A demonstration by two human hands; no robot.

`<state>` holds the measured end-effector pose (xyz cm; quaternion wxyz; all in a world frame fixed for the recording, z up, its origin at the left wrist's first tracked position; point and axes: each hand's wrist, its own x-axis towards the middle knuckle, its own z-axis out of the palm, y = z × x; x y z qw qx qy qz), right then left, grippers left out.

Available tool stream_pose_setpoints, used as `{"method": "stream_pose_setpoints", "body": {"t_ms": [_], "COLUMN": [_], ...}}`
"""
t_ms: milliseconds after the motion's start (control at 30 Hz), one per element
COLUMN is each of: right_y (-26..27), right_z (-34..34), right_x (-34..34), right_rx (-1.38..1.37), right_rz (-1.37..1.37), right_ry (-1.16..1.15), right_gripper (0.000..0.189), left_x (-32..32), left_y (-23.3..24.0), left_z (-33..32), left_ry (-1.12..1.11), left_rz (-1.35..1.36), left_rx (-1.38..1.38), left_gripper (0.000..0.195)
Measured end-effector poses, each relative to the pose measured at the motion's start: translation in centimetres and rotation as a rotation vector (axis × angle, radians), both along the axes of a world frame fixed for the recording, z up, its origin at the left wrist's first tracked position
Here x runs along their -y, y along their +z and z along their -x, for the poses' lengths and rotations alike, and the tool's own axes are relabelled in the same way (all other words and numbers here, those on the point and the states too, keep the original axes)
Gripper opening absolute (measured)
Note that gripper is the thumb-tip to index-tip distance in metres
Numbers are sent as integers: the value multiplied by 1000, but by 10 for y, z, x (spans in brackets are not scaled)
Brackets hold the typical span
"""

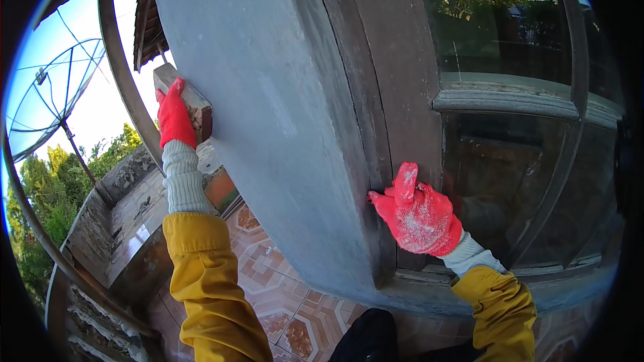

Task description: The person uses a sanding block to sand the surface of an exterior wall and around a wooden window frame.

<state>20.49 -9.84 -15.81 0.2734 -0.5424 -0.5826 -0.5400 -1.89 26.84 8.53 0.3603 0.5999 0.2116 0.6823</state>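
Observation:
My left hand [176,115], in a red-coated knit glove, grips a worn block with a grey top and brown end [193,98] at the left edge of the blue-grey plastered wall [251,90]. Whether that block is loose or part of a railing cannot be told. Against the brown wooden window frame [402,125] rests my right hand [420,213], gloved alike and dusted with white. One finger points up along the frame and the thumb reaches the joint beside the wall. The other fingers are curled, and their undersides are hidden.
Glass panes [503,176] in wooden bars stand right of my right hand. Patterned tiles [297,311] cover the floor, where a dark-clad leg [367,337] shows. A curved railing bar [126,70], a low weathered wall [93,233] and a satellite dish [55,85] are at left.

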Motion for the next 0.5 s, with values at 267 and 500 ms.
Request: {"method": "stream_pose_setpoints", "body": {"t_ms": [267, 500], "right_y": [-2, -7], "right_z": [-3, -4], "right_x": [5, 3], "right_rx": [-10, -51], "right_rz": [15, 9], "right_ry": [-128, -26], "right_gripper": [82, 84], "left_x": [229, 50], "left_y": [55, 23], "left_z": [-83, -24], "left_ry": [333, 101], "left_rz": [-803, -162], "left_rx": [-181, -27], "left_gripper": [89, 90]}}
